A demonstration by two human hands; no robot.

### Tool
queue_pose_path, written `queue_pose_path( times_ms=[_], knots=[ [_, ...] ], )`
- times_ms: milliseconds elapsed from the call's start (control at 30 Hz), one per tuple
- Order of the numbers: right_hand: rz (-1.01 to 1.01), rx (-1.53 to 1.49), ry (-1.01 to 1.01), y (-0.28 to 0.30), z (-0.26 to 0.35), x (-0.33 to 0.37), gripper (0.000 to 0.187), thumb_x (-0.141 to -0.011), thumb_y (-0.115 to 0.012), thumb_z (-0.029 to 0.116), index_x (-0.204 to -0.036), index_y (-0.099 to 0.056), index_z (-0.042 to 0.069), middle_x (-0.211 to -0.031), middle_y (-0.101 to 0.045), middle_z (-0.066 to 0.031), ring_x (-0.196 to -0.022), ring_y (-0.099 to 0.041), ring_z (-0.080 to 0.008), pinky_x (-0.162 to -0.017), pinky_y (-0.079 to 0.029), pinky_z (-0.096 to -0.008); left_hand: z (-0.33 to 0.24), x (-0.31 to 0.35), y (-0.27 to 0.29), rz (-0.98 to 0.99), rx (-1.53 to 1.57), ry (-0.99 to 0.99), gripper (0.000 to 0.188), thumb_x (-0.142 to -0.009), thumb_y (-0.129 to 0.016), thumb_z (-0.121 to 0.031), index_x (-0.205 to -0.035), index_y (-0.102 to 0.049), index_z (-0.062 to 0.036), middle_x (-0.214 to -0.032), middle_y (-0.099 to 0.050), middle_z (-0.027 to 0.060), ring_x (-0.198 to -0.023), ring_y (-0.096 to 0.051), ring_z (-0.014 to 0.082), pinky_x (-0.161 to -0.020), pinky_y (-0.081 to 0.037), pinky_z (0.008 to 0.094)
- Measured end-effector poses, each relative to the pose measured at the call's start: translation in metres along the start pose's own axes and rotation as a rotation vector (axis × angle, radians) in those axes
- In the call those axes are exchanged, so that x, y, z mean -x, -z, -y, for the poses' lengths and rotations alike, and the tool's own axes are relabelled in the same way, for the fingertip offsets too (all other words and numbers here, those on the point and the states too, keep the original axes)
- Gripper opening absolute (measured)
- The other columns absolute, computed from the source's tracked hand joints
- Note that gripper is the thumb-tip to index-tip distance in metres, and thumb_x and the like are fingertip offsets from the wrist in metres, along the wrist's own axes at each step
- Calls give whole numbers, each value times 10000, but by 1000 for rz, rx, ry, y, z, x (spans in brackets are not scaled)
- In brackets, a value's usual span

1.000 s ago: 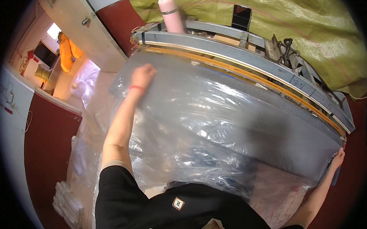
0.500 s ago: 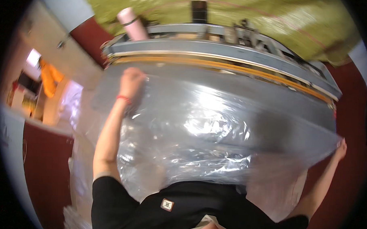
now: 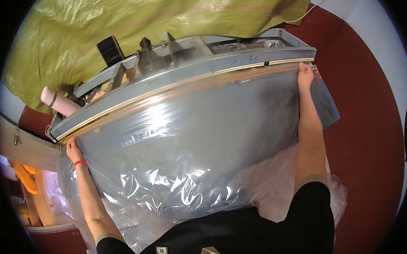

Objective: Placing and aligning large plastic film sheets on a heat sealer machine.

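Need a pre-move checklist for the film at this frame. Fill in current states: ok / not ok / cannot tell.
1. Left hand closed on the clear plastic film, near the left end of the gray metal frame: ok.
2. Right hand closed on the film near the frame's right end: ok.
3. Film smooth all over: not ok, it is creased toward the person's body.
4. Far edge of the film lined up evenly with the orange strip: cannot tell, see-through and blurred there.
5. Pink bottle off the film: ok, it is behind the frame's front rail.
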State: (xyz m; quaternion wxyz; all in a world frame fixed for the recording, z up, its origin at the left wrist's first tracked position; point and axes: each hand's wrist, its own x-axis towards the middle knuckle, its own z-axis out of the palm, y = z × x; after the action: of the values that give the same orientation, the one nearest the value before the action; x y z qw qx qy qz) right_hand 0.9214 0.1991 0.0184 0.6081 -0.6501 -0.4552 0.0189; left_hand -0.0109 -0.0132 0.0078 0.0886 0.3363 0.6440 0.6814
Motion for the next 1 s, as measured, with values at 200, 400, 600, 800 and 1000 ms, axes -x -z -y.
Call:
queue_pose_path(
  times_ms=[200,400,600,800,1000],
  knots=[
    [-229,63,-41,-1,7,0,256,-721,-667,239,-661,-542,24,-642,-557,-18,-609,-506,-116,-609,-413,-254,-2,3,-32,-40,83,7,151,-776,-646,-164,-723,-522,-97,-614,-449,-73,-514,-345,19,-453,-258,161],
    [-162,-216,-249,6,16,-4,143,-816,-498,163,-805,-487,21,-694,-552,-84,-550,-560,-158,-448,-443,-271,-13,5,-23,63,39,-15,161,-805,-595,-211,-774,-474,-109,-620,-486,-33,-506,-418,54,-438,-307,182],
    [-80,-197,-198,7,28,3,227,-873,-437,238,-800,-468,25,-607,-511,-53,-465,-495,-111,-398,-419,-240,-22,13,-25,-8,195,113,84,-845,-449,-134,-884,-463,-62,-747,-568,61,-610,-554,147,-531,-454,241],
    [243,-11,-175,34,86,27,309,-832,-534,286,-713,-594,7,-633,-572,-30,-559,-506,-75,-554,-444,-253,-50,25,-12,122,37,162,58,-819,-512,-122,-840,-527,-71,-727,-535,-13,-647,-501,79,-568,-412,198],
    [-90,432,132,117,86,47,258,-795,-579,254,-886,-647,22,-807,-652,-100,-734,-601,-140,-679,-447,-269,-132,96,7,424,-182,-125,39,-810,-500,-33,-820,-536,-44,-763,-538,-15,-713,-505,69,-651,-411,198]
  ],
)
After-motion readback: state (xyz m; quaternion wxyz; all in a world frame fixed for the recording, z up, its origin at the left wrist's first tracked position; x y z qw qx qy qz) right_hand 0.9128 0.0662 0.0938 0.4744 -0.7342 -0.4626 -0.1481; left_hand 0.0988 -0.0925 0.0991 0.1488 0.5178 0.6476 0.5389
